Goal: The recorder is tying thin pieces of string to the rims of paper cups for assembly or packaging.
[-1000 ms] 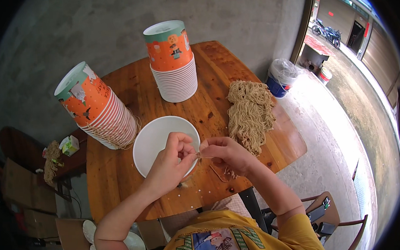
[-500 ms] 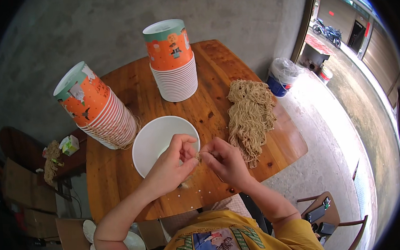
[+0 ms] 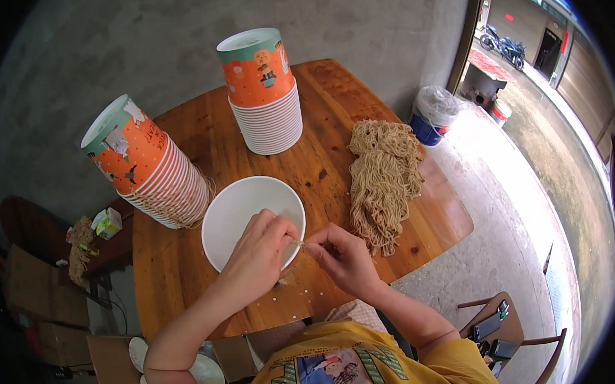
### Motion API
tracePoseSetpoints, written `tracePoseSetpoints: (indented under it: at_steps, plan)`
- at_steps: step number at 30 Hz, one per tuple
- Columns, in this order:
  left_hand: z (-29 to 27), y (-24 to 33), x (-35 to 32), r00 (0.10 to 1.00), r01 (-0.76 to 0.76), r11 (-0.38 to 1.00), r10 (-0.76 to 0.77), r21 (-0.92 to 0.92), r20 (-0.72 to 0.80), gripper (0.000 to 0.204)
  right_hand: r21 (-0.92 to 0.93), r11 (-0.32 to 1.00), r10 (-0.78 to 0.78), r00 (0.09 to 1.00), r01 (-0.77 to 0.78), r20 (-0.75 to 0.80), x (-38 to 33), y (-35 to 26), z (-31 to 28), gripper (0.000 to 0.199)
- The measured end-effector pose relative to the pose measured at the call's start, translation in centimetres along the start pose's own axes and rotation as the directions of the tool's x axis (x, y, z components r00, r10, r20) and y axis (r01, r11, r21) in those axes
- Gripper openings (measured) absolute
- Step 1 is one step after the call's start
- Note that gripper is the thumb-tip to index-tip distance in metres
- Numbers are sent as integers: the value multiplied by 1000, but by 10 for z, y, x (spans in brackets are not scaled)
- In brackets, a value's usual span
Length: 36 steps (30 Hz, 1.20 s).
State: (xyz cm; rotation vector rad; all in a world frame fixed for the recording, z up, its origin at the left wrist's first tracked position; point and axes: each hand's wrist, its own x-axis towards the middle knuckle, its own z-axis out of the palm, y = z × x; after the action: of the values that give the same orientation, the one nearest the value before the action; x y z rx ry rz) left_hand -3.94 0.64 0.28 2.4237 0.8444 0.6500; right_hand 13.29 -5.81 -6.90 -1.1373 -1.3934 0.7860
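Note:
Over the near right rim of a white round bucket (image 3: 226,213), my left hand (image 3: 255,254) is closed, its fingers pinched together. Just to its right, my right hand (image 3: 344,258) pinches with thumb and forefinger. A thin pale string (image 3: 299,242) runs across the small gap between the fingertips; most of it is hidden in the fingers. The bucket stands open side up, its inside white. Right of my hands lies a thick, wavy bundle of beige strings (image 3: 385,181) on the wooden table (image 3: 320,170).
Upside-down stacked paper buckets, orange and green, stand at the back (image 3: 260,90) and on the left (image 3: 149,165), where string wraps the left stack. Small white bits (image 3: 275,298) dot the near table edge. A lined bin (image 3: 432,119) and a chair (image 3: 505,321) stand to the right.
My left hand has turned, so its back now faces up and its fingers curl downward. My right hand has shifted slightly down, staying close to the left fingertips.

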Motion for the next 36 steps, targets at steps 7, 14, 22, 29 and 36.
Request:
tracePoseSetpoints:
  at_steps: [7,14,22,29,36]
  plan:
    - [-1,-6,1,997,73,975,-64,-210,50,4,45,998,42,999,-43,18,-5,-2,2,9]
    - [2,-13,3,995,92,959,-78,-268,61,6,61,992,104,993,-107,57,-10,-2,0,9]
    - [2,-8,6,997,69,965,-56,-253,59,6,212,959,183,982,-189,51,-6,-10,3,15]
    - [2,-3,7,997,64,970,-54,-233,49,4,-5,988,152,988,-152,7,-2,-10,6,10]
    - [7,-4,6,1000,-7,996,7,-93,-7,2,-51,994,98,995,-99,-20,-12,-2,11,10]
